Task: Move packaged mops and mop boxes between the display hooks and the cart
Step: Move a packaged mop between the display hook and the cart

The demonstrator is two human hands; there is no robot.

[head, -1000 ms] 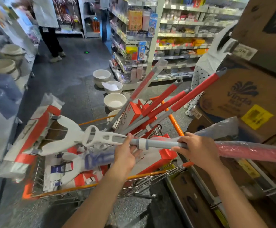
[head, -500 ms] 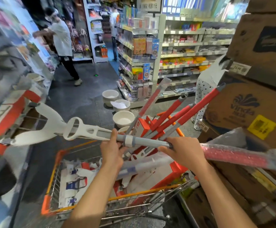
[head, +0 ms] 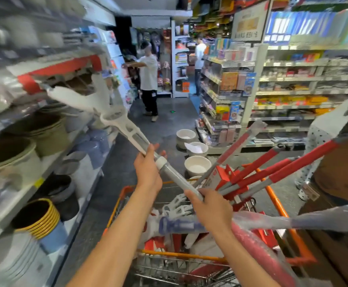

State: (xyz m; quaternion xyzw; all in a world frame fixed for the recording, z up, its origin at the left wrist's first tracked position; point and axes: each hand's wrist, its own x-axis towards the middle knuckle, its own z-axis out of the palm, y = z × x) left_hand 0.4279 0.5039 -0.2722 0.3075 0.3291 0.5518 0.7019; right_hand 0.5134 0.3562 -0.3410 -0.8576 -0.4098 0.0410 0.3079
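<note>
Almost no writing can be read in this view. A hanging sign [head: 248, 19] above the right-hand shelves carries a line of dark characters along its lower edge, but they are too blurred to make out. The red box [head: 215, 179] standing in the cart [head: 272, 195] bears small print on its side, possibly a number, also too small to read. Shelf price tags and package fronts show only colour blocks.

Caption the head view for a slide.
Both hands, left and right, hold a packaged mop above the cart.
</note>
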